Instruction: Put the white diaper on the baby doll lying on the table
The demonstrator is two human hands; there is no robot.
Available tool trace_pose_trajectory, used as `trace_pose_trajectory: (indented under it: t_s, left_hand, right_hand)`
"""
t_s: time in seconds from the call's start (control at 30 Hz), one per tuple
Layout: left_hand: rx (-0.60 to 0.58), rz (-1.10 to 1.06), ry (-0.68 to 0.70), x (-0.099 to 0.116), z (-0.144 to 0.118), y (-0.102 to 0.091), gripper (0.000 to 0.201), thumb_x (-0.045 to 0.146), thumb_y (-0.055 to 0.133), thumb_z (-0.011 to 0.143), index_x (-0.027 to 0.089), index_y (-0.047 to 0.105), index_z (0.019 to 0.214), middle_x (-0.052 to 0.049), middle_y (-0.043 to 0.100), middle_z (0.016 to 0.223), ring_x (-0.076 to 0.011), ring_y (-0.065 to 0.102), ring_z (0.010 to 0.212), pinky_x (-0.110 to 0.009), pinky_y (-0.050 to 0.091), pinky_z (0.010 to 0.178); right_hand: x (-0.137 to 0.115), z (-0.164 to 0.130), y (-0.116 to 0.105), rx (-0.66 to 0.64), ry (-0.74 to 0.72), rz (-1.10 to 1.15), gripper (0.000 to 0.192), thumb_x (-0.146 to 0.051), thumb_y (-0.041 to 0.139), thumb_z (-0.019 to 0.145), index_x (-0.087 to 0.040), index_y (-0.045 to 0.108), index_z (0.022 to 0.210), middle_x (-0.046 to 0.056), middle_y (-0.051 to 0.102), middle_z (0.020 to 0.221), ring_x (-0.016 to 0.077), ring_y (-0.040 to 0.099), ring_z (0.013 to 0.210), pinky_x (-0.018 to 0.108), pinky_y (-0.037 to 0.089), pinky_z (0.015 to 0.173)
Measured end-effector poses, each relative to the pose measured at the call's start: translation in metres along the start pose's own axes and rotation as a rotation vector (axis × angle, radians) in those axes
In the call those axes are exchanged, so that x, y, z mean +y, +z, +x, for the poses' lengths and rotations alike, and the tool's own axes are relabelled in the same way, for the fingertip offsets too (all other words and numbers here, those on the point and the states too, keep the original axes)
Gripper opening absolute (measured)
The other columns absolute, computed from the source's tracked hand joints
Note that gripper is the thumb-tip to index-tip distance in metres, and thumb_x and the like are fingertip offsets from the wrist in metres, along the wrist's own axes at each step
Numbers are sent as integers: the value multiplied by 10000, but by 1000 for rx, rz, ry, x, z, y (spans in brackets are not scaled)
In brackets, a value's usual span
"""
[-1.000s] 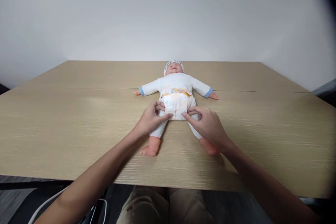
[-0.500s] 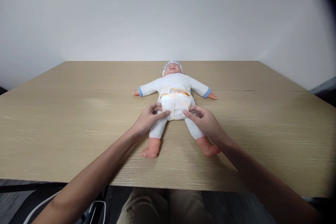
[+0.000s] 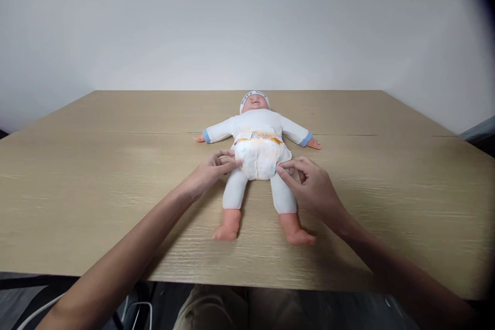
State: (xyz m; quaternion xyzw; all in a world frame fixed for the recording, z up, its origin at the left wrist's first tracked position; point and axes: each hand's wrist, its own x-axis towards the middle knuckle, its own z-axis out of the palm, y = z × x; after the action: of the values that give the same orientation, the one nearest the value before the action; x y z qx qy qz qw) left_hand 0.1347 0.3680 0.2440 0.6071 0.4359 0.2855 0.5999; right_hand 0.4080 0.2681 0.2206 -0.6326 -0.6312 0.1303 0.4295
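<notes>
two bare forearms come up from the near edge of the table (image 3: 96, 206) toward the doll (image 3: 257, 129). nearest to the person, below the fingers, are the two bare feet of the doll, and the white legs go up from them to the fingertips. the left hand (image 3: 204, 175) has its fingers (image 3: 228, 163) bent together, and their tips pinch the left lower edge of the diaper (image 3: 257, 157). the right hand (image 3: 313, 185) has its fingers (image 3: 284, 172) curled, thumb and forefinger closed on the right lower edge of the diaper. the diaper sits between the two hands, around the hips of the doll. just beyond the fingers is the orange printed band of the diaper. farther from the fingers the doll lies on its back, arms spread to both sides, with blue cuffs, and the white cap (image 3: 254, 96) is the farthest part.
</notes>
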Motion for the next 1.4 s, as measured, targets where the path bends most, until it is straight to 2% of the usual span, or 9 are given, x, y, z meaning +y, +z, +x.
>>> trace_pose_trajectory:
  t_s: [0.17, 0.33, 0.57, 0.67, 0.8, 0.97, 1.1, 1.23, 1.4]
  left_hand:
    - [140, 320, 197, -2, 9, -33, 505, 556, 753, 968, 239, 612, 1334, -126, 775, 1369, -300, 716, 1256, -468, 544, 1060]
    - [399, 985, 364, -6, 74, -49, 620, 516, 754, 928, 164, 581, 1408, -224, 647, 1501, -428, 526, 1402, -580, 413, 1177]
    - [424, 1148, 230, 8, 120, -25, 460, 381, 637, 1004, 96, 625, 1365, -281, 733, 1334, -457, 632, 1303, -542, 447, 1104]
    - [472, 1049, 193, 18, 72, -9, 394, 425, 685, 977, 147, 633, 1251, -247, 771, 1228, -423, 705, 1132, -478, 501, 942]
    - [522, 858, 216, 9, -57, 33, 483, 563, 773, 910, 223, 580, 1194, -157, 781, 1143, -377, 731, 1019, -415, 506, 812]
    - [291, 688, 83, -53, -245, 97, 501, 449, 775, 873, 292, 532, 1283, -124, 767, 1191, -387, 759, 1057, -459, 559, 845]
    - [69, 571, -143, -118, -356, 121, 494, 356, 767, 830, 342, 549, 1273, -103, 770, 1198, -403, 766, 1091, -480, 575, 871]
    - [-17, 572, -273, -159, -407, 125, 540, 242, 699, 734, 332, 531, 1239, -56, 764, 1141, -389, 761, 1092, -441, 558, 899]
    - [-58, 608, -303, -172, -407, 124, 459, 272, 666, 801, 269, 480, 1220, -68, 736, 1151, -338, 733, 1082, -418, 521, 948]
  right_hand:
    - [30, 21, -26, 122, -46, -143, 300, -530, 678, 1036, -253, 791, 1048, 60, 759, 902, 260, 649, 779, 411, 522, 792]
    - [78, 101, -9, 140, -200, -476, 594, -500, 717, 950, -136, 683, 1419, 241, 715, 1434, 439, 610, 1301, 562, 467, 1120]
    - [64, 146, 18, 4, -53, -569, 283, -308, 591, 1013, -124, 772, 1128, 270, 802, 1191, 406, 704, 1072, 449, 511, 903]
    - [47, 119, -3, 11, -34, -502, 309, -298, 590, 995, -134, 770, 1186, 249, 812, 1223, 403, 724, 1082, 440, 519, 882]
    - [25, 43, -54, -42, -116, -274, 401, -297, 601, 929, -220, 761, 1290, 151, 828, 1267, 378, 746, 1105, 444, 545, 911]
    - [-14, -97, -111, -253, -229, -141, 398, -283, 647, 902, -299, 758, 1284, 90, 818, 1210, 366, 759, 1076, 460, 588, 907]
    - [-39, -200, -111, -440, -244, -117, 539, -191, 679, 918, -362, 706, 1429, 53, 797, 1340, 344, 737, 1205, 479, 595, 1031]
    - [-28, -260, -67, -583, -180, -105, 507, -120, 634, 898, -297, 733, 1363, 73, 799, 1299, 327, 731, 1182, 504, 600, 1027]
    - [15, -287, -18, -683, -136, 111, 532, -153, 656, 915, -327, 764, 1406, 65, 814, 1395, 305, 759, 1296, 483, 594, 1136]
